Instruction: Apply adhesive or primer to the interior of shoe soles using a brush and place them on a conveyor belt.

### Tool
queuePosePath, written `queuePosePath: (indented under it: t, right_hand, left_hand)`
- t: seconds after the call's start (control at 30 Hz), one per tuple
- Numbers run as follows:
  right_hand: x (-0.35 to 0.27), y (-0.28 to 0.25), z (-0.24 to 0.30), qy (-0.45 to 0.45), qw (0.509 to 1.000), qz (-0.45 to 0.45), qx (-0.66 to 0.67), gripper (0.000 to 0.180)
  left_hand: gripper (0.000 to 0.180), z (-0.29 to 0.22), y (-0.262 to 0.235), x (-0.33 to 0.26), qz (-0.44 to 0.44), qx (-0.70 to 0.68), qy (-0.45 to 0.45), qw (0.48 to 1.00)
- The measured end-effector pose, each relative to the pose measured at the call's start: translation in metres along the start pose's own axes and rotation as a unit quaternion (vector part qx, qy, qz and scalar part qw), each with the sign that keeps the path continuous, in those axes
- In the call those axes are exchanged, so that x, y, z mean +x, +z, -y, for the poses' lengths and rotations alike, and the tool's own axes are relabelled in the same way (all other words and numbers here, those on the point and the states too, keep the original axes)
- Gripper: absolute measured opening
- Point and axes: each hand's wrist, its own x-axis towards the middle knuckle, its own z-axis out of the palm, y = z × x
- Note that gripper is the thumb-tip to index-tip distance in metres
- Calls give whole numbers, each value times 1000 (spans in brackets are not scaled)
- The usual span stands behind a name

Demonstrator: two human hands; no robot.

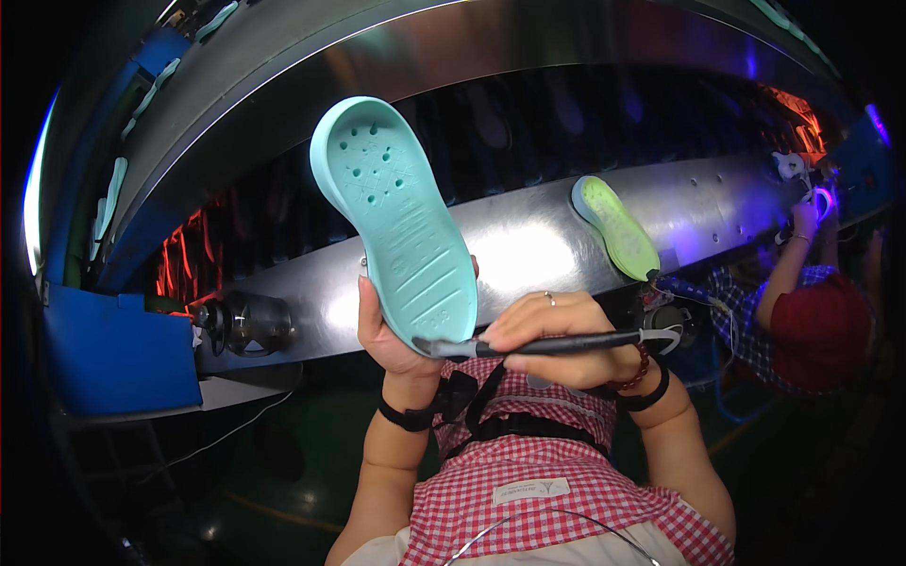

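A turquoise shoe sole stands tilted up in front of me, its holed and ridged underside facing me. My left hand grips it from below, with the thumb along its left edge and fingertips showing at its right edge. Between the fingers of my right hand lies a black-handled brush. Its dark bristle tip touches the lower rim of the sole, close to my left palm.
A yellow-green sole lies on the metal ledge ahead. Beyond it runs a dark slot with orange glowing ends, below a raised conveyor carrying pale soles. A blue box stands left. At right, a co-worker in a red top handles something under violet light.
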Motion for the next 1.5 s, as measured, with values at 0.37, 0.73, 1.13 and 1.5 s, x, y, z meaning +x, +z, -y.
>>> queuePosePath:
  t: [0.37,0.73,1.13,1.5]
  right_hand:
    - [7,-9,10,110,990,-33,84,19]
    - [8,-10,5,-27,997,69,-14,15]
    - [13,-44,11,12,967,256,-8,19]
    - [12,-59,19,-13,956,270,-116,20]
  left_hand:
    - [64,-1,0,5,38,-45,-35,998]
    - [61,-17,-7,13,39,3,-106,994]
    - [45,-31,1,5,-58,210,-377,900]
    - [43,-37,13,-6,-80,293,-398,866]
